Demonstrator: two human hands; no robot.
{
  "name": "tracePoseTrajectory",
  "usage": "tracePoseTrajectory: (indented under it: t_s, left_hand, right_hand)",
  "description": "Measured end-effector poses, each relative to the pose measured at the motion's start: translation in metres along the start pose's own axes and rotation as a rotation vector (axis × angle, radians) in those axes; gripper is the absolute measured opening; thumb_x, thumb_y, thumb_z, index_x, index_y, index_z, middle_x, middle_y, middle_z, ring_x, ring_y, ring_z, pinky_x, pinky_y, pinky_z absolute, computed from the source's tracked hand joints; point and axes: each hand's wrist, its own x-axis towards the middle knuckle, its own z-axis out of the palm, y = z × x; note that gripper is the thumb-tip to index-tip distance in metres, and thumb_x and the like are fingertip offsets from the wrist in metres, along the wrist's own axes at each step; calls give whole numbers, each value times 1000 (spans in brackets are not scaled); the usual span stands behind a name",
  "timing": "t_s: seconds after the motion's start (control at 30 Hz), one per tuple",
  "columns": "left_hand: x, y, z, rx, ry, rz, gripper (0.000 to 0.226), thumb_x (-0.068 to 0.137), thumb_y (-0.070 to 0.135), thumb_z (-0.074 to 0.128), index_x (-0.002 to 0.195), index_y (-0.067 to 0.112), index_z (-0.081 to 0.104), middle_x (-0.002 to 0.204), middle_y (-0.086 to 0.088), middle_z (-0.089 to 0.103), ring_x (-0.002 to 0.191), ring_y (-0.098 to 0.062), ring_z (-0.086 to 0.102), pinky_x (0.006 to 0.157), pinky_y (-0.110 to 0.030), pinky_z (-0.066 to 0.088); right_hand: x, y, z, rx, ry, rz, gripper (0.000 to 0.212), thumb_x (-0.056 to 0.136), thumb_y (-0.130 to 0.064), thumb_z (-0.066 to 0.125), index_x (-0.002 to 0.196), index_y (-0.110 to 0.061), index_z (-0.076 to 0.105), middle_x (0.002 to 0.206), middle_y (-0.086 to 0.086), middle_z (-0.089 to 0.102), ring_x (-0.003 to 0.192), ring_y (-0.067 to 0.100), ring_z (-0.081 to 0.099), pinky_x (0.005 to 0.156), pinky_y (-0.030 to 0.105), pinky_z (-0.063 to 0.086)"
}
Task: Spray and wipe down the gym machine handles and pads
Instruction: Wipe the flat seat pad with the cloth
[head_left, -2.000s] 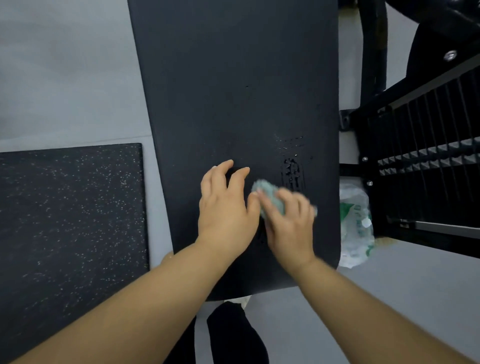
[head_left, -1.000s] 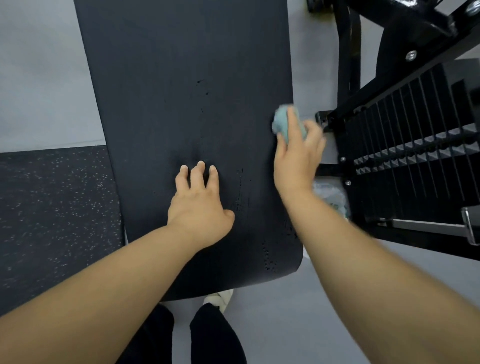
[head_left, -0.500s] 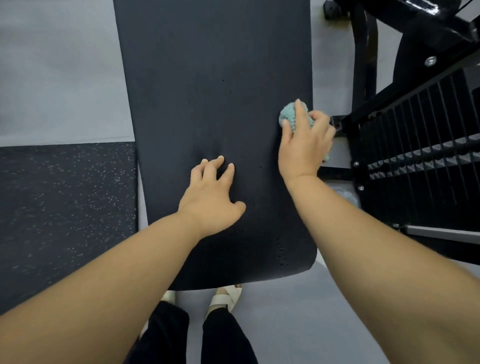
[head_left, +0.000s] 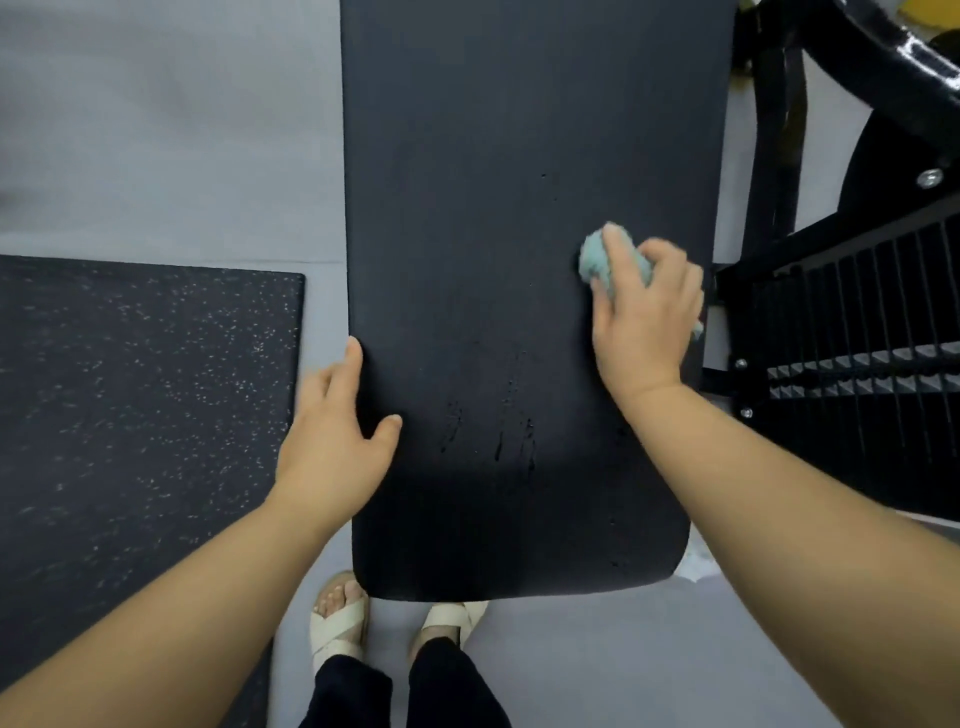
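fingers (head_left: 619, 255) of right hand (head_left: 644, 322) around cloth (head_left: 593, 260)

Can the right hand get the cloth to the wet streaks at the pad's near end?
Probably yes. The right hand holds the cloth on the pad, just beyond the streaks, with only bare pad between. The left hand rests at the left edge, clear of that path.

We see a long matte black bench pad (head_left: 493, 260) running from 12 to 6 o'clock, its near corners rounded and wet streaks toward 6 o'clock. A bunched pale teal cloth (head_left: 596, 258) sits pressed on it near its 3 o'clock edge, gripped by the right hand (head_left: 644, 322).
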Motion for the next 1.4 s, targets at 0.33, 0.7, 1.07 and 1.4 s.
tracePoseTrajectory:
  t_s: [0.33,0.7,1.07,1.4]
  left_hand:
    - [5,-10,-16,-213,-151,3,67,95,13,42,148,40,10,145,16,25,110,-2,40,100,-29,37]
    - [-11,-18,-8,-436,-91,-57,53,96,10,39,144,29,29,126,10,30,95,-1,46,77,-13,36]
    - [-51,-56,-1,-424,-265,-124,48,98,14,36,143,29,32,138,9,33,107,-9,49,83,-20,34]
    - [-71,-61,21,-378,-99,-58,37,97,19,39,134,22,41,130,7,33,113,-9,47,90,-17,39]
  right_hand:
    - [-72,-100,-4,199,-219,-541,48,81,-15,51,128,-22,56,117,6,39,90,29,40,74,40,33]
    - [-33,-125,9,70,13,262,44,82,-30,52,123,-16,60,119,12,55,95,32,42,76,38,32]
    - [-161,-43,-42,-21,-148,43,46,83,-11,53,127,-23,51,118,9,47,92,35,43,75,44,41]
    - [-213,-169,-22,204,-169,-239,54,79,-14,59,128,-27,42,119,0,38,96,25,41,75,38,37]
